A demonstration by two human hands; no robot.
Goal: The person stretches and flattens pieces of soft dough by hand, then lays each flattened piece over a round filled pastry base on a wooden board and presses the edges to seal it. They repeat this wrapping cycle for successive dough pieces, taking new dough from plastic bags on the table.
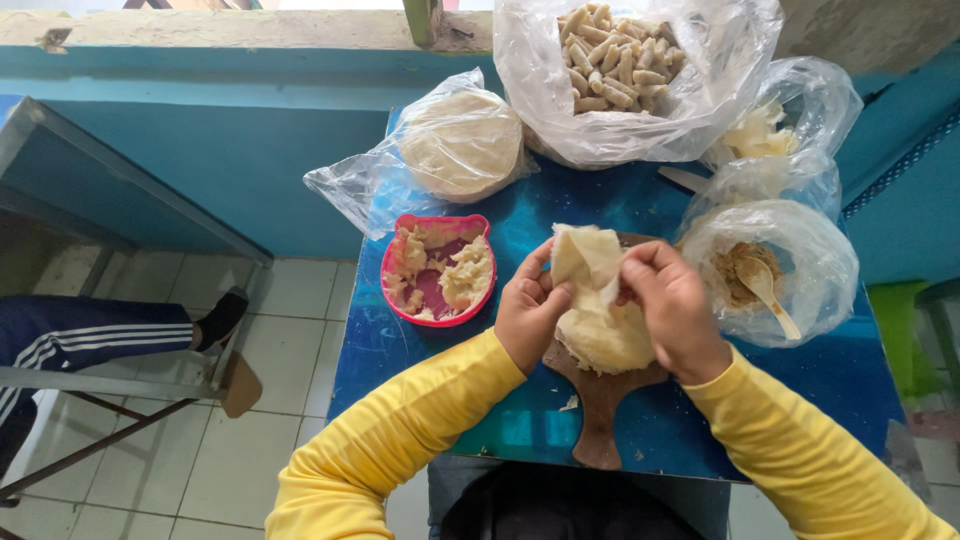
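A: Both hands up over the wooden board. Left hand pinches the near edge of a thin wrapper sheet; right hand is closed on the opposite flap, folding it inward. The sheet stands lifted above a stack of wrappers lying on the board.

B: Why lifted?

A: Likely to peel one sheet free of the stack without tearing.

B: Surroundings?

A: Red bowl of pale filling sits just left of the left hand, within reach. A bag with brown filling and a spoon lies just right. Behind: a bagged round of dough and a bag of finished rolls.

B: Edges, room?

A: Blue table is crowded at the back and right. The board handle nears the table's front edge. Open surface remains front left.
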